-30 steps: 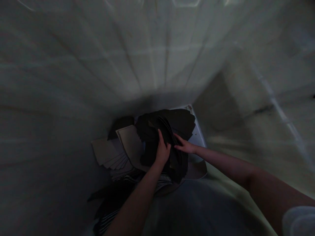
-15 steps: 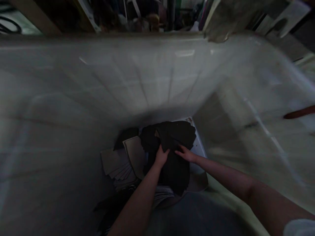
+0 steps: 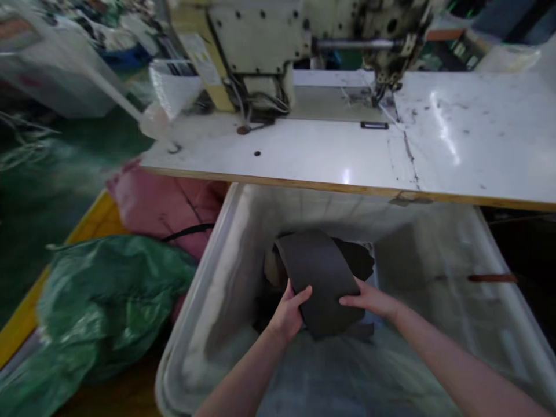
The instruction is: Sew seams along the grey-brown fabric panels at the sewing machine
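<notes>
Between my two hands is a stack of dark grey cut sheets (image 3: 319, 272), bent over in a curve inside a large white plastic bin (image 3: 186, 324). My left hand (image 3: 289, 313) grips its left edge with the thumb on top. On the opposite edge, my right hand (image 3: 369, 298) holds the stack, thumb above and fingers beneath. More dark cut pieces (image 3: 358, 258) lie under and behind it on the bin's floor. A beige piece (image 3: 272, 267) shows at the left; the held stack hides part of the pile.
Beyond the bin stands a sewing machine (image 3: 256, 40) on a white table (image 3: 304, 153) whose edge overhangs the bin. A green plastic bag (image 3: 117, 307) and a pink sack (image 3: 169, 202) sit to the left. A reddish-brown strip (image 3: 493, 278) marks the bin's right side.
The view has pulled back and up, bringing the sewing machine and table into sight. My hands have lifted a dark stack off the pile; it now curves between them.
</notes>
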Demonstrator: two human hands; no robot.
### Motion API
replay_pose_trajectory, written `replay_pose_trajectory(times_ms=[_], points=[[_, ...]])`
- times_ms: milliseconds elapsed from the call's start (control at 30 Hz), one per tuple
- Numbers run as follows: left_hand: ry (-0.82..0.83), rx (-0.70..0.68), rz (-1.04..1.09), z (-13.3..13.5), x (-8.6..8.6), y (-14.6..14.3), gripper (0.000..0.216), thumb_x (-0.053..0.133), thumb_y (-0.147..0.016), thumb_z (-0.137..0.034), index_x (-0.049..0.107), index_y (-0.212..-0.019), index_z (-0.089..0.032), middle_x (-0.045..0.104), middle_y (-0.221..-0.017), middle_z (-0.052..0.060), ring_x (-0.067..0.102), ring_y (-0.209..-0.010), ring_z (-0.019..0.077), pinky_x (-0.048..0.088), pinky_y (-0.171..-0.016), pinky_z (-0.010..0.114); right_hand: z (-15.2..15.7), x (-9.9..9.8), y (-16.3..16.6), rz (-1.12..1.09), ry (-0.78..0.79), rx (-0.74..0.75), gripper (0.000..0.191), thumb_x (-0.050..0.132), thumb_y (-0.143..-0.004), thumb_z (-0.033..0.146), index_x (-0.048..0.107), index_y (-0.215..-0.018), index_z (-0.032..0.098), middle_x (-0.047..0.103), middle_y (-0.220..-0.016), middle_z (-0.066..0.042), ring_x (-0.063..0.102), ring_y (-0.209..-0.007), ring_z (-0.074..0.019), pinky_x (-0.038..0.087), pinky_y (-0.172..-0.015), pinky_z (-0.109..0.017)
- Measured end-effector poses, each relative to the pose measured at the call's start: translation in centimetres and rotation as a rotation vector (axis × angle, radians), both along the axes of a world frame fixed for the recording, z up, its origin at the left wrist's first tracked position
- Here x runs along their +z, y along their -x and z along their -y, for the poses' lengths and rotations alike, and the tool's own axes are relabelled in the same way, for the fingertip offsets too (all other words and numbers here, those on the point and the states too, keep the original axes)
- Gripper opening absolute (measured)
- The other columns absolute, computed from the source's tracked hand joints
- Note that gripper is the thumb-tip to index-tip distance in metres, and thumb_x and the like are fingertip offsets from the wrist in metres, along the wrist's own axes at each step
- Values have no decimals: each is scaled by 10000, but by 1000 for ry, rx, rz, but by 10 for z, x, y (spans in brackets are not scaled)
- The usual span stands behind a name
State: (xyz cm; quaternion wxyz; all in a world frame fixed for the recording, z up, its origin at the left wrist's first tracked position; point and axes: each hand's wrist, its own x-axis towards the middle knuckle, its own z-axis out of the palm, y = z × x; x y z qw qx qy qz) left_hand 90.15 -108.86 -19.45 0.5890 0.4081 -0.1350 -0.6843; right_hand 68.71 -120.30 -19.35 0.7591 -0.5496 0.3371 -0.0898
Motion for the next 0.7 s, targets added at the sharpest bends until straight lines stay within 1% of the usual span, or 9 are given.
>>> replay_pose_trajectory(times_ms=[67, 167, 233, 300, 400, 467, 500, 600, 700], points=[[-2, 79, 1, -44, 45, -9, 683, 671, -799, -357, 369, -1410, -315, 559, -1354, 70, 565, -1199, 285, 462, -1010, 468, -23, 61, -10, -17, -38, 122, 679, 747, -749, 353, 459, -1361, 296, 585, -1316, -49, 544, -1204, -268, 429, -1034, -458], [7, 262, 45, -114, 101, -36, 614, 595, -789, -572, 512, -1314, -265, 573, -1336, 92, 534, -1228, 320, 465, -994, 476, -55, 139, -26, -69, -74, 376, 621, 717, -777, 354, 482, -1351, 334, 621, -1263, -29, 578, -1160, -268, 470, -986, -449], [-19, 391, 63, -165, 132, -59, 612, 536, -786, -655, 567, -1254, -263, 580, -1328, 85, 537, -1225, 311, 464, -989, 468, -72, 178, -42, -107, -66, 563, 632, 726, -766, 347, 488, -1352, 339, 617, -1269, -18, 570, -1171, -271, 455, -1003, -450], [-78, 438, 64, -220, 160, -78, 563, 629, -757, -581, 605, -1210, -247, 613, -1284, 88, 581, -1171, 292, 465, -986, 445, -88, 206, -63, -138, -44, 738, 644, 735, -751, 336, 497, -1349, 324, 608, -1282, -11, 548, -1198, -275, 421, -1036, -456], [-172, 414, 35, -307, 200, -88, 561, 788, -650, -398, 656, -1136, -150, 680, -1137, 154, 666, -1004, 304, 502, -915, 443, -119, 236, -99, -189, -42, 997, 657, 757, -714, 305, 526, -1329, 287, 631, -1243, -12, 546, -1193, -281, 391, -1057, -459], [-222, 409, 5, -359, 223, -79, 587, 824, -608, -358, 660, -1113, -108, 698, -1063, 181, 685, -938, 317, 523, -865, 453, -148, 252, -120, -218, -100, 1139, 675, 770, -690, 281, 533, -1322, 277, 646, -1213, -15, 566, -1168, -276, 404, -1047, -448], [-248, 417, -6, -382, 233, -70, 611, 831, -600, -346, 646, -1133, -115, 697, -1064, 176, 684, -944, 318, 527, -858, 455, -164, 258, -128, -237, -143, 1192, 685, 776, -678, 272, 533, -1319, 276, 650, -1204, -17, 579, -1151, -274, 425, -1030, -442], [-341, 481, -19, -436, 249, -31, 729, 848, -580, -285, 557, -1241, -182, 674, -1145, 139, 662, -1018, 305, 524, -881, 446, -219, 268, -139, -327, -272, 1266, 742, 802, -626, 239, 521, -1312, 267, 662, -1170, -30, 613, -1098, -271, 492, -953, -418], [-422, 558, -51, -478, 251, 22, 795, 859, -561, -254, 508, -1272, -200, 663, -1173, 125, 651, -1043, 300, 524, -893, 436, -276, 263, -132, -450, -348, 1294, 811, 826, -563, 195, 499, -1303, 237, 672, -1124, -36, 623, -1069, -270, 515, -909, -397]])
